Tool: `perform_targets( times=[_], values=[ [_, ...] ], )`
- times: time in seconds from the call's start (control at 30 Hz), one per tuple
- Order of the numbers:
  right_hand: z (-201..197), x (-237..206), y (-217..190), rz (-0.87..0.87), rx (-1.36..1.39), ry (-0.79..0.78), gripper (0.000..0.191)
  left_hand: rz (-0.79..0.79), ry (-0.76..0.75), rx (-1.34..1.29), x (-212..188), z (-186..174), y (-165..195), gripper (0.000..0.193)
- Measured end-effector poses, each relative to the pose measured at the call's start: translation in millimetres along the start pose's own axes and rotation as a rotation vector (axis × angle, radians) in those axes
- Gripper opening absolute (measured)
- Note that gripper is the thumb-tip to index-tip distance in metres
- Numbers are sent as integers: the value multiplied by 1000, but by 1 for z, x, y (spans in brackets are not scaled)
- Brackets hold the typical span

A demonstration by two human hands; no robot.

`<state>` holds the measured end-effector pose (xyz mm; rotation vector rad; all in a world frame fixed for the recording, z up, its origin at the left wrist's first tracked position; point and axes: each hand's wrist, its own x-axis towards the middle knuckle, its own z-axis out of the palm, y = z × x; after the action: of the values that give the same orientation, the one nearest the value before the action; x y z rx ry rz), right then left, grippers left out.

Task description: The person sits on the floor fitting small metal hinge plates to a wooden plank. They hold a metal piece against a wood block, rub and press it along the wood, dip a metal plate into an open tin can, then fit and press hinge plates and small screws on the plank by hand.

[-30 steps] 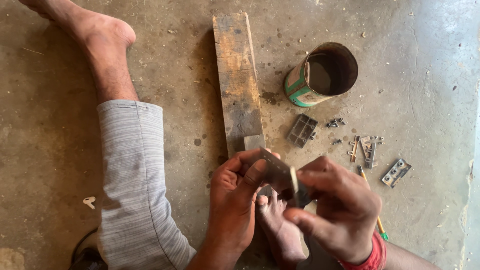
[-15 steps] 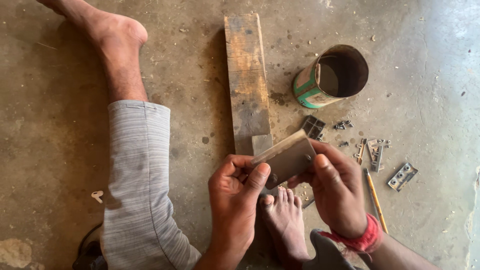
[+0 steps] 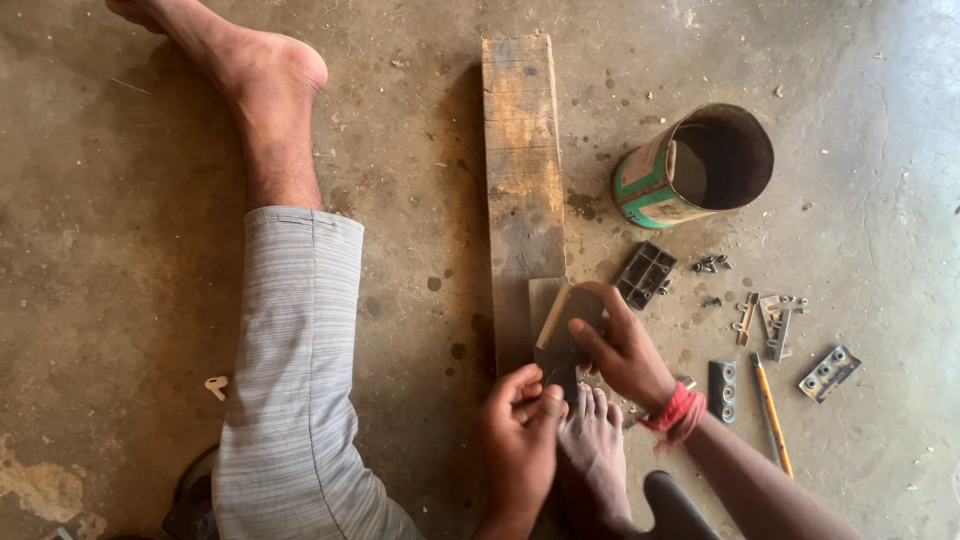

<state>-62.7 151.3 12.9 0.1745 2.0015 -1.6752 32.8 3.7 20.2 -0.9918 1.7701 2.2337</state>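
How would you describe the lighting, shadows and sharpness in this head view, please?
Head view: soft, even daylight, brighter toward the top right of the floor; no hard glare. The can mouth is dark inside. A faint shadow lies left of the plank. Both the left hand and right hand, on the small block, look sharp, with no obvious motion blur.

A small floor-level carpentry workshop is suggested: a stained bare concrete floor (image 3: 130, 300) is used as the work surface, on which a worn wooden plank (image 3: 520, 160), scattered metal hinges (image 3: 828, 372), small screws (image 3: 710, 264) and a pencil (image 3: 770, 412) are laid.
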Motion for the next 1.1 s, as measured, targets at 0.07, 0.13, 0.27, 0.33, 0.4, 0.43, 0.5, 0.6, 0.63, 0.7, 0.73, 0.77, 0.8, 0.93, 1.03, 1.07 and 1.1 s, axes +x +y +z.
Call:
perform_targets(
  times=[0.07, 0.13, 0.27, 0.33, 0.4, 0.43, 0.5, 0.6, 0.63, 0.7, 0.73, 0.77, 0.8, 0.93, 1.03, 1.07, 1.1],
  values=[
    [-2, 8, 0, -74, -177, 19, 46, 400, -24, 504, -1, 4, 11, 38],
    [-4, 13, -1, -153, -434, 85, 48, 554, -74, 660, 2, 13, 19, 42],
    [-10, 19, 2, -14, -397, 26, 46, 748, -106, 898, 16, 33, 17, 48],
    [-13, 22, 6, -114, -426, -8, 40, 794, -79, 959, 22, 38, 10, 46],
    [-15, 25, 10, -135, -325, -27, 39, 812, -65, 987, 26, 40, 2, 45],
    [-15, 27, 11, -145, -274, -40, 38, 807, -60, 990, 28, 40, -1, 44],
    [-15, 29, 12, 108, -209, -9, 36, 812, -48, 998, 29, 38, -4, 41],
    [-10, 28, 11, -188, -339, 51, 36, 827, -34, 998, 28, 37, -2, 32],
    [-8, 28, 11, -405, -417, 72, 36, 830, -27, 1001, 28, 38, -1, 30],
    [-2, 25, 11, -209, -390, 171, 36, 834, -20, 1005, 27, 38, 2, 27],
    [1, 24, 13, -107, -379, 216, 37, 834, -21, 1002, 27, 38, 3, 27],
    [4, 23, 14, -195, -326, 207, 33, 835, -17, 996, 26, 39, 4, 27],
    [7, 23, 17, -284, -266, 199, 30, 852, -6, 981, 26, 39, 5, 29],
    [12, 24, 27, -310, 5, 152, 23, 880, -8, 959, 28, 39, 5, 35],
    [8, 26, 30, -295, -53, 152, 25, 884, -9, 993, 31, 39, 6, 33],
    [6, 26, 29, -302, -116, 127, 28, 892, -2, 1012, 32, 38, 8, 32],
    [3, 27, 27, -310, -180, 103, 30, 886, -5, 1003, 33, 39, 9, 36]
  ],
)
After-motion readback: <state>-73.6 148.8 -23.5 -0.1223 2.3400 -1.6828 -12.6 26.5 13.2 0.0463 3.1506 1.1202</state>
